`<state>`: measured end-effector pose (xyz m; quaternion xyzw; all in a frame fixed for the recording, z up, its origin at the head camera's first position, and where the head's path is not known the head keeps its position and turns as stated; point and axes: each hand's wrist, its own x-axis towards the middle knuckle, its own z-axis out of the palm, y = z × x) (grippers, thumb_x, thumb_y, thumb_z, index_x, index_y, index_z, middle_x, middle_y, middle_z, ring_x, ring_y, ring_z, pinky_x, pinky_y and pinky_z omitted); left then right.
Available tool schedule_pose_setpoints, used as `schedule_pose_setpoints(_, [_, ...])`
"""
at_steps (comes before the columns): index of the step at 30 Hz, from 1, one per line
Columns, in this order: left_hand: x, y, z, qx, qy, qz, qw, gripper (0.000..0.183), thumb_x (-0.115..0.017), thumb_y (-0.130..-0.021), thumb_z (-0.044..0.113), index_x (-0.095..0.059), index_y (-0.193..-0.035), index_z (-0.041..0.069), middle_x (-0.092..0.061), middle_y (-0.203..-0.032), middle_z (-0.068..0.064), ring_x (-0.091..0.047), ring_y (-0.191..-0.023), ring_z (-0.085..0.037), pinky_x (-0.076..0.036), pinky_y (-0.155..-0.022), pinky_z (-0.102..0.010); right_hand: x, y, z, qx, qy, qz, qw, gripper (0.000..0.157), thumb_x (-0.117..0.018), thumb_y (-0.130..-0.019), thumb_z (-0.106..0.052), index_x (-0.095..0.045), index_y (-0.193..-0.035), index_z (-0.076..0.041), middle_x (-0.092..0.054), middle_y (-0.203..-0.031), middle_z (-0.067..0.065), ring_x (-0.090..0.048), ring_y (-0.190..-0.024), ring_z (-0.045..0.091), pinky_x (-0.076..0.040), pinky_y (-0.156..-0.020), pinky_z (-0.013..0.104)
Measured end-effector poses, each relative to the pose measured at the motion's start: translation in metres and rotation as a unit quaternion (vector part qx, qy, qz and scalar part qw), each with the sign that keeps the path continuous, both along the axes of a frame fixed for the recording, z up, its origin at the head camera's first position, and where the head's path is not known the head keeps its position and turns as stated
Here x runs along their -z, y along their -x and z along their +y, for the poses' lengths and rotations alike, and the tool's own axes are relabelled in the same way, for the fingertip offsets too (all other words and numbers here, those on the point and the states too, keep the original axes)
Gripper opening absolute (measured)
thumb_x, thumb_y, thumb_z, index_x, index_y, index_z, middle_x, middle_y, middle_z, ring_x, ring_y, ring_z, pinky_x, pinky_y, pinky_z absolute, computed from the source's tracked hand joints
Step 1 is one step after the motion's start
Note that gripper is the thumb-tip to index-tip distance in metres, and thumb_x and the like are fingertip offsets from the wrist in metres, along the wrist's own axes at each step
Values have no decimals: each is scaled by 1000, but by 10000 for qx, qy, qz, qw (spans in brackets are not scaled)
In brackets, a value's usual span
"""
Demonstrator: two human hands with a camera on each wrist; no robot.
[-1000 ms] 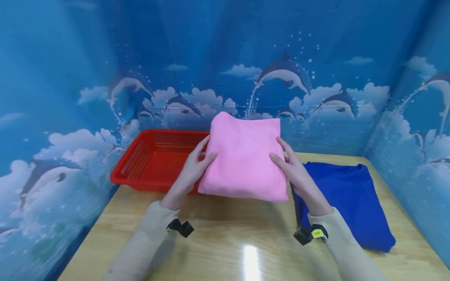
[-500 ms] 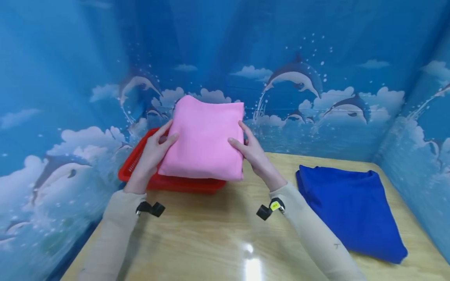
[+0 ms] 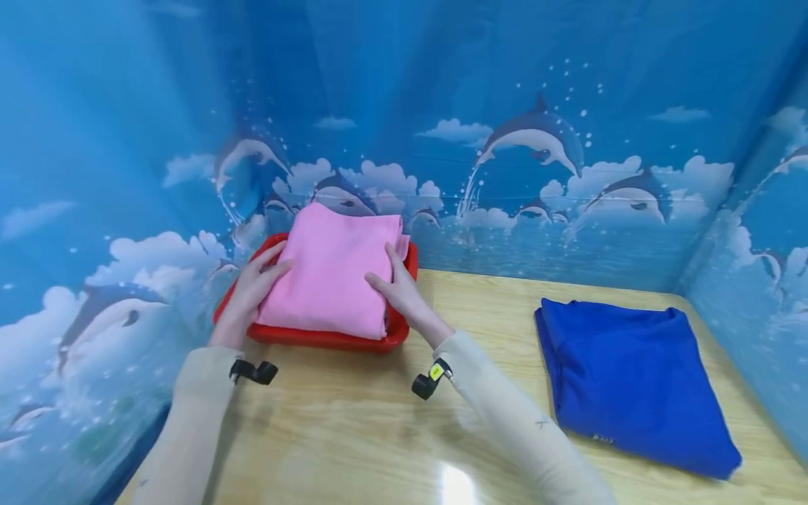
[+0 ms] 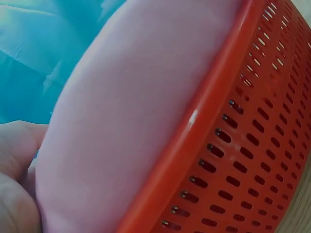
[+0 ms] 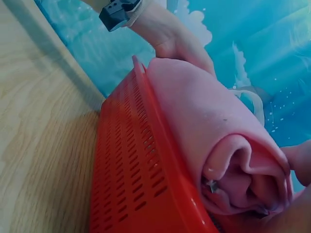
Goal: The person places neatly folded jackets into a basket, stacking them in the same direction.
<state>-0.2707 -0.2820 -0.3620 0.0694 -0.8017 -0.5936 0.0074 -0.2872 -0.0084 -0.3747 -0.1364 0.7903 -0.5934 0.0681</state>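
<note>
A folded pink cloth, thick and soft, sits within the rim of the red plastic basket in the head view. My left hand holds its left side, thumb on top. On the opposite side my right hand grips the cloth, also with the thumb above; its other fingers are partly hidden. From the right wrist, the rolled layers of the cloth's end show, with a small shiny bit inside. The left wrist view has the cloth bulging above the slotted basket wall.
A folded blue cloth lies on the right part of the wooden table. Behind and at both sides hangs a blue curtain printed with dolphins and clouds. The basket stands near the table's back left.
Both hands have carried the pink cloth left from beside the basket, then lowered it into the basket's opening. The view has turned slightly, and the blue cloth stays on the table.
</note>
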Motion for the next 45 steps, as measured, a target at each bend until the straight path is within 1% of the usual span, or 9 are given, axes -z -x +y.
schedule_pose_setpoints(10, [11, 9, 1, -147, 303, -379, 9987, 69, -59, -87, 39, -24, -146, 27, -21, -150, -11, -20, -133, -33, -36, -101, -48, 5, 7, -6, 41, -889, -346, 9954, 80, -57, -90, -35, -6, -149, -22, -13, -154, 0, -27, -135, 24, -27, -109, 42])
schedule_pose_setpoints(15, [25, 9, 3, -46, 517, -584, 9969, 74, -61, -87, 34, -20, -147, 23, -26, -147, -14, -28, -128, -34, -39, -98, -46, 9, 5, -11, -1, -1979, -327, 9797, 81, -58, -89, -33, -5, -149, -20, -27, -150, 6, -44, -121, 22, -40, -100, 40])
schedule_pose_setpoints(18, [33, 10, 1, 141, 818, -675, 9943, 73, -60, -88, 30, -20, -148, 19, -30, -144, -17, -31, -125, -36, -39, -98, -47, 10, 4, -17, -197, -3005, -110, 9535, 71, -63, -87, -30, -26, -145, -13, -50, -132, 10, -56, -99, 19, -51, -85, 35])
schedule_pose_setpoints(20, [38, 12, 0, 231, 977, -834, 9915, 73, -60, -88, 28, -18, -148, 18, -30, -144, -18, -32, -124, -36, -38, -98, -48, 10, 2, -20, -502, -3814, 218, 9228, 52, -65, -85, -30, -48, -128, -8, -61, -110, 9, -60, -85, 17, -53, -75, 29])
schedule_pose_setpoints(23, [43, 14, 0, 306, 1164, -1036, 9873, 77, -62, -87, 27, -17, -148, 18, -31, -144, -17, -32, -124, -36, -37, -99, -49, 10, 1, -25, -856, -4618, 565, 8811, 27, -67, -83, -31, -58, -96, -9, -60, -75, 5, -58, -64, 15, -48, -59, 23])
schedule_pose_setpoints(25, [44, 14, 1, 337, 1249, -1081, 9857, 79, -63, -86, 27, -16, -148, 18, -31, -143, -17, -33, -123, -36, -37, -99, -50, 9, 1, -26, -946, -4818, 642, 8688, 24, -68, -82, -32, -59, -89, -11, -58, -69, 3, -56, -59, 13, -45, -55, 23])
schedule_pose_setpoints(31, [36, 14, 5, 163, 1637, -751, 9835, 74, -62, -87, 28, -22, -147, 13, -39, -136, -18, -41, -114, -35, -42, -93, -48, 5, -4, -16, -368, -4201, 531, 9052, 32, -70, -81, -29, -58, -106, -13, -62, -89, 5, -59, -77, 16, -51, -64, 26])
schedule_pose_setpoints(36, [23, 10, 24, -305, 2006, 300, 9787, 55, -58, -90, 26, -39, -139, 12, -48, -132, -15, -46, -116, -32, -43, -94, -48, -6, -10, 6, 325, -3389, 1193, 9327, 44, -66, -85, -27, -54, -126, -18, -50, -124, 7, -49, -102, 18, -52, -76, 31])
schedule_pose_setpoints(45, [4, -9, 85, -475, 2424, 2225, 9431, 27, -51, -93, 28, -66, -111, 13, -69, -101, -6, -64, -93, -24, -51, -78, -42, -20, -20, 61, 839, -2732, 2386, 9281, 16, -62, -88, -26, -68, -101, -20, -64, -96, -3, -59, -84, 15, -51, -67, 27])
